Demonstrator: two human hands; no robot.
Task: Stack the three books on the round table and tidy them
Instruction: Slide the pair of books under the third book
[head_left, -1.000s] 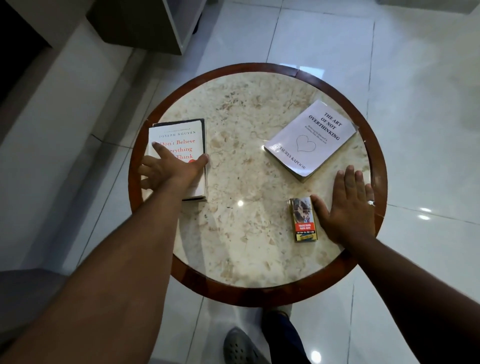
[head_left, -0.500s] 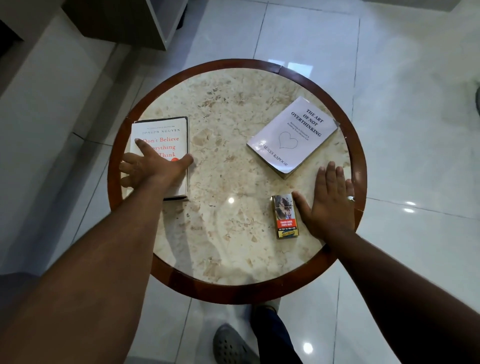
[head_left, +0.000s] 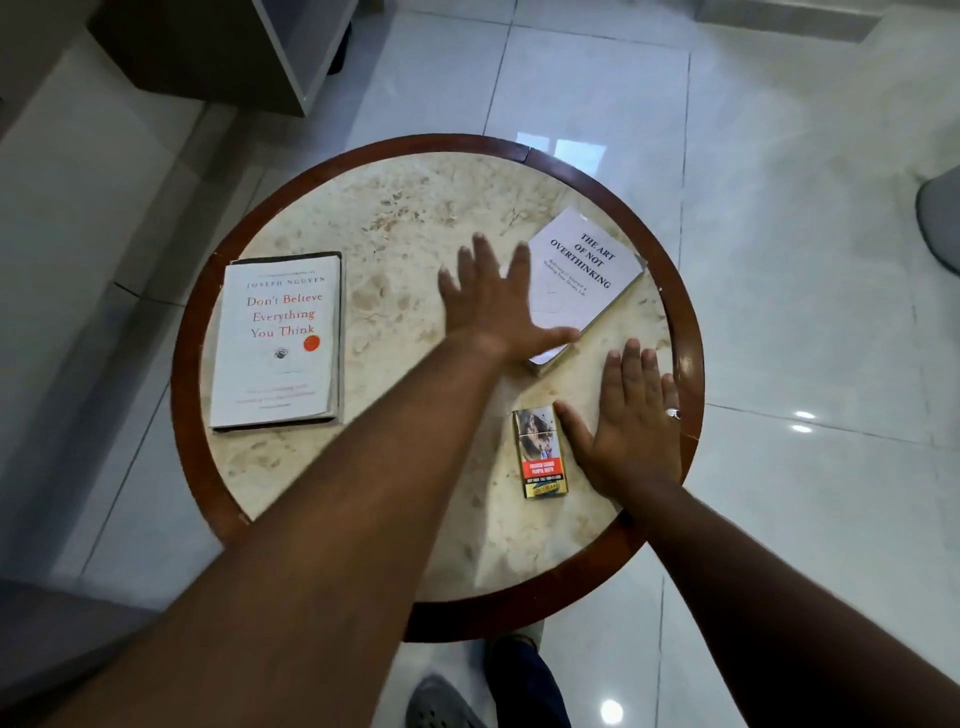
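While left hand (head_left: 493, 306) overlaps lilac book (head_left: 587, 275), cigarette pack (head_left: 540, 452) beside right hand (head_left: 631, 431).

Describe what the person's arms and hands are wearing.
Both forearms are bare, with no sleeves, watch or gloves in view. The left hand wears nothing. The right hand has a silver ring on one finger.

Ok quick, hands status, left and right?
Left hand: open, fingers spread, reaching onto The Art of Not Overthinking book, nothing gripped.
Right hand: open, flat on the round table beside the cigarette pack, holding nothing.
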